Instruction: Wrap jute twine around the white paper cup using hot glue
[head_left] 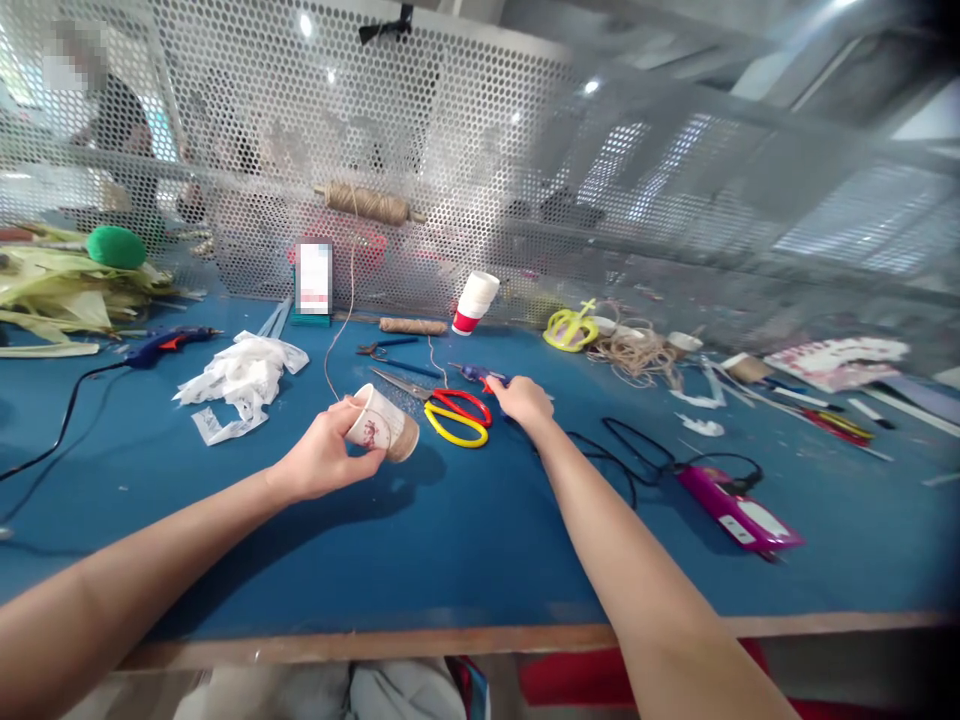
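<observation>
My left hand [326, 450] is closed around a white paper cup [371, 425], tilted on its side above the table, with brown twine wound round its narrow end. From the cup a strand of twine [351, 300] runs up to a twine roll [367, 203] on a rod at the mesh screen. My right hand [525, 405] grips a blue glue gun [480, 374] with a red trigger; its handle is mostly hidden by the fingers. Between the hands lie scissors [457, 418] with red and yellow handles. Behind them are blue-handled pliers [405, 360].
Crumpled white plastic [244, 375] and a second glue gun [165, 343] lie left. Stacked paper cups [476, 303] and a small twine roll [412, 326] stand by the perforated screen [480, 130]. Rightward are a yellow crown-shaped piece [570, 328], loose twine [637, 355], and a purple power box [739, 510] with black cable.
</observation>
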